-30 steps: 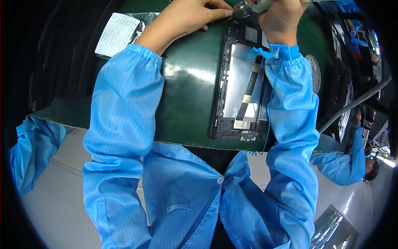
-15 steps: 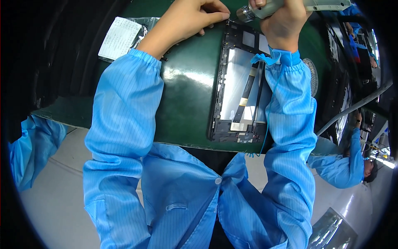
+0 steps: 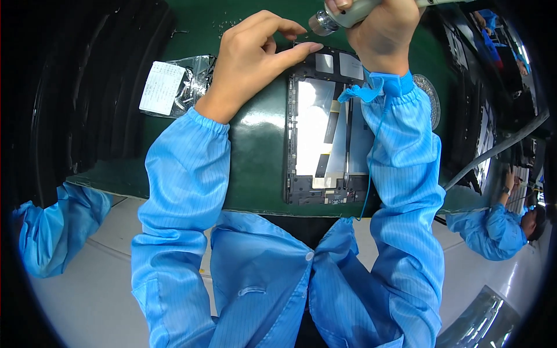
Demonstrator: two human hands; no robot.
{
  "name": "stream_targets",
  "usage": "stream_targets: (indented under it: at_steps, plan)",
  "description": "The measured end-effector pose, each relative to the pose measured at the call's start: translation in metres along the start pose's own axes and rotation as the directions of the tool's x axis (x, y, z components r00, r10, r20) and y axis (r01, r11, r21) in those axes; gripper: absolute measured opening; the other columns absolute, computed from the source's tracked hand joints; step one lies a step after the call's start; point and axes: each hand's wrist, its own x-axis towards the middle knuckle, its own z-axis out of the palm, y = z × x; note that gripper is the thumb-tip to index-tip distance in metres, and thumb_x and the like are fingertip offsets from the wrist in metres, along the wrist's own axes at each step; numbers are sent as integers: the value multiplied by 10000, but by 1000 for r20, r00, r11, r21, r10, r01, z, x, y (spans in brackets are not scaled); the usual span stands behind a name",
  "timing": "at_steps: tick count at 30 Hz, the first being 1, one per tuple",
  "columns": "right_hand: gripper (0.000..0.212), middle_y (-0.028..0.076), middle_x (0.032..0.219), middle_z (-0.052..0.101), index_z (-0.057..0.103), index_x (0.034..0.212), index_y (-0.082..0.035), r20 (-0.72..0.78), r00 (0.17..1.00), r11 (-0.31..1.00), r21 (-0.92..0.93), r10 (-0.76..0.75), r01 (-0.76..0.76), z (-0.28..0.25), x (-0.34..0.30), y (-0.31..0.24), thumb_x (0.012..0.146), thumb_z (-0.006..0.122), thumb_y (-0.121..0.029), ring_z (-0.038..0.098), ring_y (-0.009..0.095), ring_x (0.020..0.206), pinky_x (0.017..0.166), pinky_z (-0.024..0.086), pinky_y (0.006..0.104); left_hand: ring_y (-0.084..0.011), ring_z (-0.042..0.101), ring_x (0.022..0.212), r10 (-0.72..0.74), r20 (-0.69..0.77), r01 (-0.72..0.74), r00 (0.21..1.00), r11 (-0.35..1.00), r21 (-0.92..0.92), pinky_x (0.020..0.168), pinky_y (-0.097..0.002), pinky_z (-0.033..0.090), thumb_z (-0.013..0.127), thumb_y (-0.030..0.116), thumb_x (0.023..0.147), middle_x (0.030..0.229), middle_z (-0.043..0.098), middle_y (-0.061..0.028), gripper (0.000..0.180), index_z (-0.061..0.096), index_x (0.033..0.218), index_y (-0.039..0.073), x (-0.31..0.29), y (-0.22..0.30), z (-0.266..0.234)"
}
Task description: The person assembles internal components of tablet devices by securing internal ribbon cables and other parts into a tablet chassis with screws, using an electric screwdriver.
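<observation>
- At the far left, a dark stack of panels is standing beside the green bench.
- Next, a clear bag with a white label is lying behind the left wrist; tiny loose pieces are lying scattered farther back.
- The person's left hand is curving inward, thumb and forefinger parted, with no held piece showing between them. Its thumb tip is overlapping the far edge of the frame; contact is impossible to tell.
- In the middle, a black device frame with a silvery panel is lying flat on the bench, reaching toward the near edge and partly running under the right sleeve.
- The right hand is wrapping firmly around a pale hand tool, whose metallic nose is pointing left, just beyond the frame. Working well probably means keeping the fingertips clear of that nose, steadying the frame lightly and avoiding the bare panel.
- Farther right, a round dish is sitting beside the sleeve.
</observation>
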Motion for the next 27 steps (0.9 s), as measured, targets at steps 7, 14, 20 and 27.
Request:
stream_targets:
  at_steps: [7, 14, 20, 27]
  plan:
    - [244, 231, 945, 684, 590, 1029, 51, 5, 1000, 1000, 18, 3, -4, 3, -1, -2, 811, 514, -26, 536, 160, 495, 509, 499, 299, -58, 545, 589, 30, 22, -30, 999, 1000, 8, 501, -196, 400, 832, 141, 793, 853, 700, -11, 168, 750, 890, 31, 1, 2, -2]
    - [256, 233, 943, 681, 580, 1039, 60, 11, 1000, 1000, 1, -1, 1, 4, -2, -2, 810, 506, -28, 531, 154, 494, 504, 498, 297, -68, 568, 601, 60, 7, -60, 998, 998, -8, 502, -200, 414, 815, 100, 800, 855, 701, -16, 130, 752, 889, 28, 0, 3, -3]
    - [257, 235, 949, 678, 574, 1042, 62, 25, 1000, 1000, -9, -7, 7, 4, -2, -3, 813, 507, -34, 531, 155, 496, 500, 498, 292, -114, 554, 560, 45, -26, -45, 999, 999, -13, 502, -259, 436, 815, 141, 783, 798, 671, -24, 140, 764, 878, 53, 0, 3, -4]
    - [255, 236, 954, 677, 574, 1045, 59, 35, 999, 1000, -5, -3, 3, 6, -2, -4, 815, 517, -33, 536, 158, 498, 506, 501, 295, -91, 569, 585, 67, -15, -67, 998, 998, 9, 497, -228, 427, 819, 127, 788, 830, 685, -17, 139, 761, 884, 44, 0, 3, -5]
